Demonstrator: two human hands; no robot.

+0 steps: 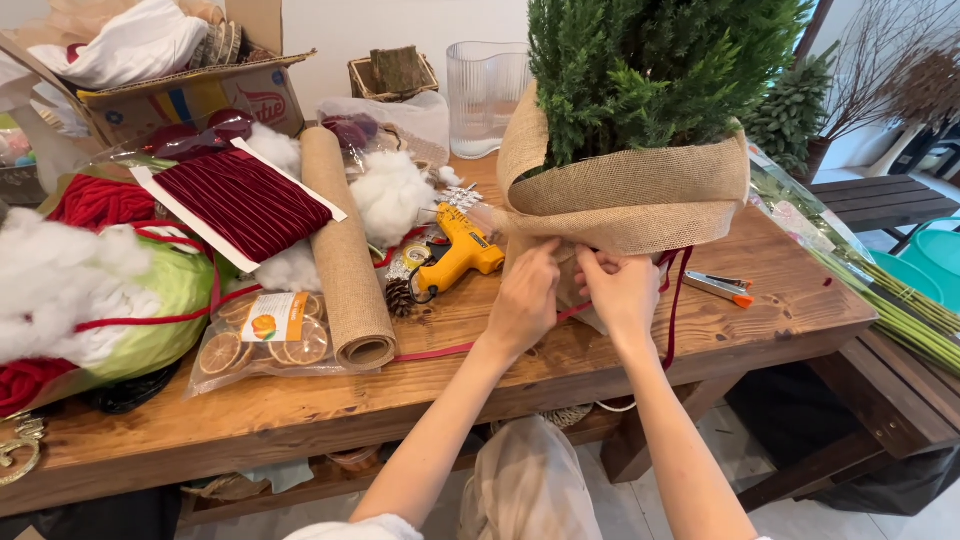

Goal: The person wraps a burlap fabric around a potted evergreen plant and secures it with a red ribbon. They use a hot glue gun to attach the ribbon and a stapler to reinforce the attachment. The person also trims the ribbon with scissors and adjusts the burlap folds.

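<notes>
At the front of the burlap-wrapped pot (620, 205) of the small evergreen (650, 70), standing on the worktop (500, 360), both my hands met. Left hand (525, 300) and right hand (622, 290) each had a narrow pinch grip on the red ribbon (678, 300) against the burlap. Step, as judged: tying the ribbon round the wrap. Next move would need even tension on both ends. Glue gun (462, 252) lay just beside the pot.

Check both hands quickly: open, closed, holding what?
Left hand: fingers pinched on the red ribbon at the burlap-wrapped pot.
Right hand: pinched on the same ribbon, beside the left.
</notes>
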